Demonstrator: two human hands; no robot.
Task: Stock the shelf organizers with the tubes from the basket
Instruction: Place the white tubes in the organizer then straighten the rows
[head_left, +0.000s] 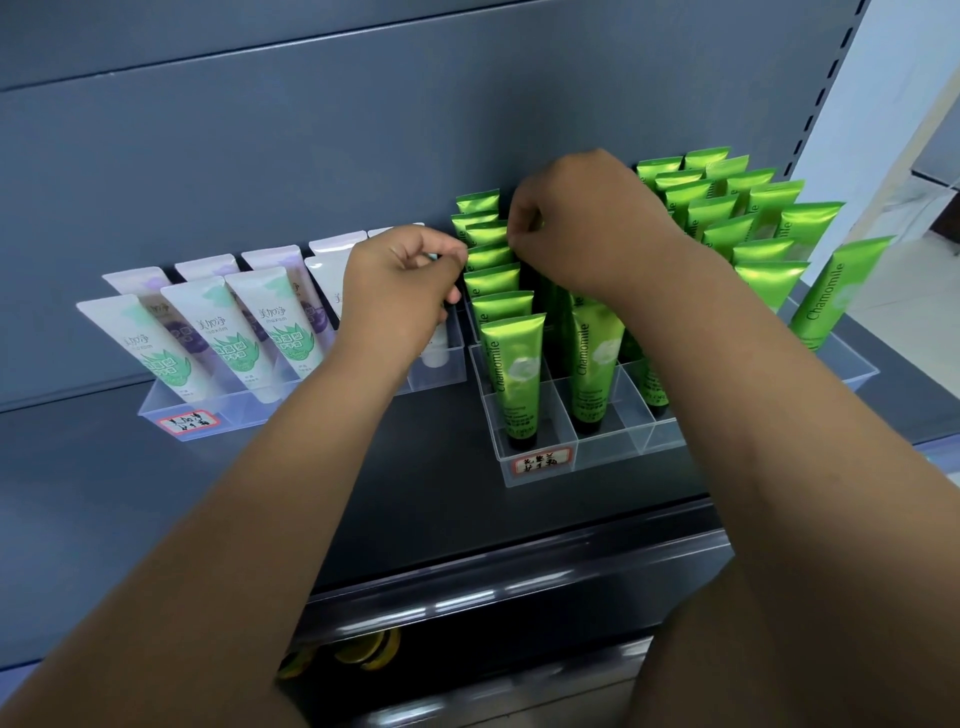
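Note:
Two clear shelf organizers stand on the dark shelf. The left organizer (171, 415) holds white tubes (244, 338) with green or purple prints. The right organizer (613, 447) holds green Chamomile tubes (511, 374) in rows. My left hand (405, 283) has its fingers curled round the top of a white tube (434, 353), whose cap end shows below the hand in the left organizer's rightmost compartment. My right hand (571, 223) pinches the top edge of a green tube (488, 234) in the leftmost green row. The basket is out of view.
The grey back panel (311, 130) rises right behind the organizers. The shelf's front edge (519, 577) has a clear price rail. Yellow and black items (369, 649) lie on the shelf below. A pale floor (904, 291) shows at the right.

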